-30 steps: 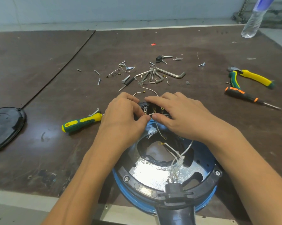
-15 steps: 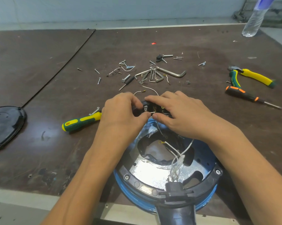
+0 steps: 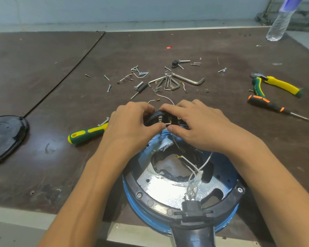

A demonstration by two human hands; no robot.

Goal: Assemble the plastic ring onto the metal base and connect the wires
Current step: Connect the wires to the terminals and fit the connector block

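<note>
White wire (image 3: 166,124) lies left-to-right, pinched by left hand (image 3: 130,125) fingers; right hand (image 3: 200,127) fingers grip plastic ring (image 3: 150,203)

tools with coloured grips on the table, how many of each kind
screwdrivers: 2, the green-and-yellow screwdriver and the black-and-orange screwdriver
pliers: 1, the yellow-and-green pliers
total: 3
</note>
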